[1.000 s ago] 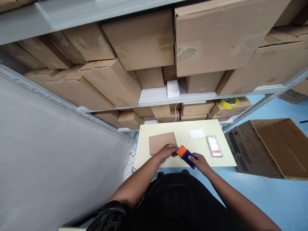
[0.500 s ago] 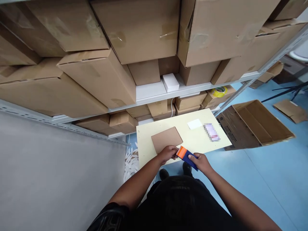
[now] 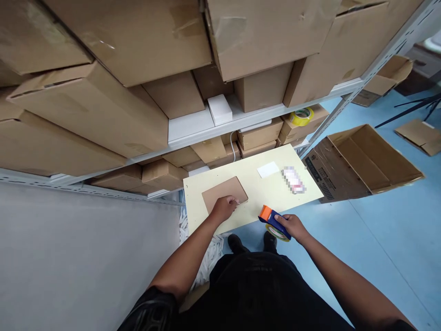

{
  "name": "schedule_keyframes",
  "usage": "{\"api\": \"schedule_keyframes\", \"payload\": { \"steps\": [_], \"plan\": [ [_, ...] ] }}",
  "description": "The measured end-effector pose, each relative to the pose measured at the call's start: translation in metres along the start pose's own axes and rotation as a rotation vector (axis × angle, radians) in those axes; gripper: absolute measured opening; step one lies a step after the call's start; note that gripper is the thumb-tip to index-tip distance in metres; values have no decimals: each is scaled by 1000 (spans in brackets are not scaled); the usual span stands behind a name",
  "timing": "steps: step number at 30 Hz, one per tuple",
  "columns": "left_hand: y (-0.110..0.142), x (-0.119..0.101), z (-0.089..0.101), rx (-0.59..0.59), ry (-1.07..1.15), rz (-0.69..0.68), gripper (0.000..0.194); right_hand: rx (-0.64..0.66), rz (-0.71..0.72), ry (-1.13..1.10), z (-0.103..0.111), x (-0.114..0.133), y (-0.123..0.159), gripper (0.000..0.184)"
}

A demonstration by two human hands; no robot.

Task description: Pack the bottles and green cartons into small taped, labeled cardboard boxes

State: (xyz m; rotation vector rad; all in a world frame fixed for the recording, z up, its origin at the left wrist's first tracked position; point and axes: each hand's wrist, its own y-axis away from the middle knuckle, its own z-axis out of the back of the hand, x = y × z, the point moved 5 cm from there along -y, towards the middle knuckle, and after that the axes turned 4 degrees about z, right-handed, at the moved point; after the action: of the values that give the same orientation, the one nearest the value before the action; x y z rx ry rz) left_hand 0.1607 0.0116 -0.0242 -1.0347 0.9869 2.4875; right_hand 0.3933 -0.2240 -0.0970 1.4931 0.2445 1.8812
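My right hand (image 3: pixel 292 226) grips a blue and orange tape dispenser (image 3: pixel 279 222) just off the front edge of the pale yellow table (image 3: pixel 195 207). A yellow-rimmed tape roll (image 3: pixel 274 233) shows on the dispenser's underside. Over a flat brown cardboard piece (image 3: pixel 222 189) on the table, my left hand (image 3: pixel 223 209) is closed, fingertips pinched near the cardboard's right edge. Something small and pale seems to be at those fingertips, too small to name.
On the table lie a white card (image 3: pixel 268 169) and a blurred-out item (image 3: pixel 292 179). Shelves (image 3: pixel 193 131) of cardboard boxes stand behind it. An open carton (image 3: pixel 351 170) sits on the floor at the right; shredded white strips (image 3: pixel 210 257) lie at the left.
My left hand has moved left, away from the tape dispenser, to the cardboard. My right hand has turned the dispenser so its tape roll shows. The view has shifted right.
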Motion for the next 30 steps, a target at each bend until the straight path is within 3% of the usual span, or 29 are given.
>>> {"api": "schedule_keyframes", "payload": {
  "steps": [4, 5, 8, 11, 16, 23, 30],
  "plan": [
    [-34, -52, -10, 6, -441, -190, 31, 75, -171, -228, -4, -7, -9, 59],
    [-47, -61, -17, 37, -573, -194, 31, 88, -214, -300, -8, -9, -10, 59],
    [-91, -78, -38, 107, -683, -143, 19, 92, -348, -412, -20, -18, -16, 59],
    [-128, -77, -64, 192, -770, -68, 9, 106, -482, -468, -38, -34, -23, 60],
    [-168, -70, -93, 248, -829, -39, 21, 212, -611, -783, -75, -44, -31, 54],
    [-190, -49, -91, 271, -931, -70, 33, 350, -697, -1026, -104, -30, -31, 50],
    [-183, -40, -86, 299, -988, -104, 23, 331, -712, -1024, -116, -32, -31, 49]
  ]
}}
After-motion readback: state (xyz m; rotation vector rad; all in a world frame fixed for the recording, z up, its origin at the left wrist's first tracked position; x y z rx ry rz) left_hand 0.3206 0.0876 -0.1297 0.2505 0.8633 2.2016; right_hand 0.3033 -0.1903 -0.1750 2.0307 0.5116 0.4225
